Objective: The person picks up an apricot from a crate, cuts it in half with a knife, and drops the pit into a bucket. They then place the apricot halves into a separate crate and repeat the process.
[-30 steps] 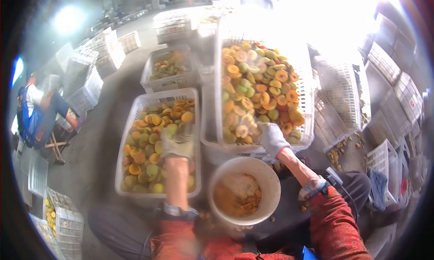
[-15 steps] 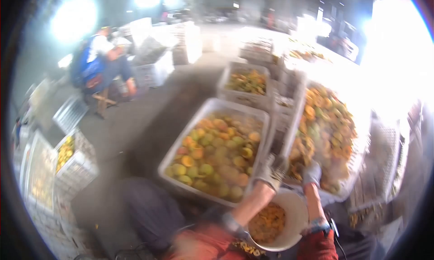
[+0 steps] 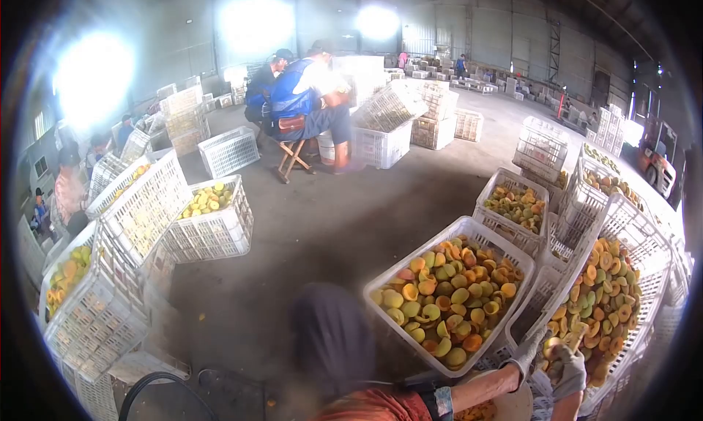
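**2 gloved hands at a tilted crate of halved fruit**

Both hands wear pale, grubby fabric gloves. The left hand [image 3: 529, 355] rests against the lower edge of the tilted crate [image 3: 631, 229], fingers curled. The right hand [image 3: 570, 370] is just beside it, bent over the fruit halves [image 3: 602, 298] at the crate's low end. The view is too blurred there to tell whether either hand grips anything or how far it is open.

The tilted crate is white moulded plastic with lattice walls, leaning towards the person at the lower right. It is heaped with round halves, orange and yellow-green, many showing a hollowed centre. Touching its left side, a flat crate [image 3: 414, 251] of the same lattice plastic sits on the concrete floor [image 3: 329, 216], full of similar fruit. Under the forearms is the smooth rim of 1 round white bucket [image 3: 517, 406] with orange scraps inside. Farther off, a smaller crate [image 3: 492, 190] holds more halves. A co-worker [image 3: 302, 99] in a blue vest sits on a wooden stool among stacked crates.
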The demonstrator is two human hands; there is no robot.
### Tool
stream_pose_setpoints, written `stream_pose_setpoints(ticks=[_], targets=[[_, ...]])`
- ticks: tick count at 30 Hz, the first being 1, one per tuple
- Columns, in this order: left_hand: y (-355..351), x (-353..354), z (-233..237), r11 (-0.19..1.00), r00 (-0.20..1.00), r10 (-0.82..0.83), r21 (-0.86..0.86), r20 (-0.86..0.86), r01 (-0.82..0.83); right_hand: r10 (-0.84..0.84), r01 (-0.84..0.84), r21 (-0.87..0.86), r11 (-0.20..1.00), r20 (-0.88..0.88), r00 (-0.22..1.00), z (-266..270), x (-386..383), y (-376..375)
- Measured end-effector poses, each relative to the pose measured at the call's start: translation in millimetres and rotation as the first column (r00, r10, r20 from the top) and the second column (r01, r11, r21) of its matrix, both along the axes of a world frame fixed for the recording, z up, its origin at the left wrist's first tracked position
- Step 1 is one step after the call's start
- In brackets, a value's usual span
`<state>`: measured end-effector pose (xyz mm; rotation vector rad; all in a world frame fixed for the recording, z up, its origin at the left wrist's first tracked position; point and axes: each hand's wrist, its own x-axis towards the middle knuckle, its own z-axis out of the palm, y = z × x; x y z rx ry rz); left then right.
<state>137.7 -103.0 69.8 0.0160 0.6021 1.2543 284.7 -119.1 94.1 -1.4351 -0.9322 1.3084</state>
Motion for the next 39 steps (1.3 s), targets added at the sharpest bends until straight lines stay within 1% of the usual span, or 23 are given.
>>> stream_pose_setpoints(ticks=[1,3,4,6,9,11,14,20,22,23,24,25,26,27,28,29,30,31,32,33,35,37,39], targets=[[2,2,1,1.0,1.0,0.006,0.016,0.007,-0.006,0.058,-0.058,-0.002,0.998,0.085,0.995,11,-19,-6],[3,-1,0,0.998,1.0,0.022,0.06,0.013,-0.023,0.136,-0.192,0.185,0.964,0.279,0.951,46,-57,-28],[4,-1,0,0.996,1.0,0.023,0.083,0.016,-0.024,0.112,-0.166,0.176,0.97,0.281,0.953,52,-64,-25],[6,-2,-4,0.989,1.0,0.016,0.144,0.018,-0.019,-0.248,-0.152,0.548,0.823,0.587,0.771,46,-61,-14],[4,-12,-4,0.971,0.999,-0.024,0.24,0.022,0.018,-0.46,-0.18,0.67,0.72,0.655,0.599,45,-36,-22],[4,-15,3,0.959,0.998,-0.047,0.28,0.039,0.034,-0.379,-0.33,0.558,0.762,0.796,0.472,43,-38,-41],[-2,-20,15,0.951,0.996,-0.072,0.305,0.048,0.054,-0.294,-0.18,0.516,0.837,0.702,0.649,33,-63,-65],[-7,-16,28,0.955,0.997,-0.064,0.292,0.036,0.051,-0.371,-0.11,0.592,0.799,0.628,0.684,14,-73,-71],[-5,-14,24,0.93,0.998,-0.051,0.364,-0.032,0.06,-0.14,-0.166,0.535,0.828,0.484,0.864,21,-73,-73],[-9,-17,31,0.93,0.998,-0.055,0.361,-0.033,0.064,-0.142,-0.162,0.533,0.83,0.483,0.864,29,-69,-75],[-15,-21,40,0.954,0.996,-0.07,0.287,-0.052,0.082,0.135,-0.244,0.286,0.927,0.352,0.926,40,-61,-77],[-19,-23,45,0.972,0.994,-0.088,0.211,-0.067,0.101,0.359,-0.367,0.04,0.929,0.137,0.923,46,-52,-79],[-18,-21,45,0.972,0.993,-0.095,0.209,-0.064,0.106,0.389,-0.406,0.005,0.914,0.277,0.879,44,-46,-78],[-16,-18,45,0.97,0.989,-0.108,0.206,-0.105,0.128,0.384,-0.401,0.006,0.916,0.282,0.879,32,-41,-76],[-13,-17,43,0.968,0.982,-0.12,0.204,-0.147,0.149,0.206,-0.366,0.104,0.925,0.674,0.71,14,-38,-76],[-11,-17,38,0.967,0.981,-0.125,0.205,-0.145,0.154,-0.041,-0.37,0.203,0.907,0.914,0.403,6,-39,-79],[-7,-18,30,0.95,0.981,-0.191,0.244,-0.043,0.196,-0.172,-0.393,0.429,0.813,0.823,0.542,3,-40,-83],[-8,-17,24,0.931,0.964,-0.259,0.281,0.058,0.233,-0.17,-0.391,0.422,0.818,0.826,0.537,10,-38,-87],[-10,-14,18,0.932,0.962,-0.265,0.274,0.063,0.238,0.084,-0.378,0.313,0.871,0.663,0.744,19,-35,-92],[-13,-9,14,0.894,0.98,-0.182,0.399,-0.086,0.201,0.088,-0.367,0.332,0.869,0.625,0.776,22,-37,-95],[-21,-9,36,0.828,0.974,-0.078,0.53,-0.214,0.182,0.097,-0.342,0.369,0.864,0.545,0.833,28,-39,-101],[-33,-20,64,0.861,0.908,-0.387,0.416,0.158,0.294,-0.253,-0.131,0.432,0.892,0.719,0.647,32,-43,-103],[-24,-13,51,0.835,0.922,-0.378,0.46,0.078,0.303,-0.284,-0.07,0.426,0.902,0.708,0.646,37,-47,-105]])
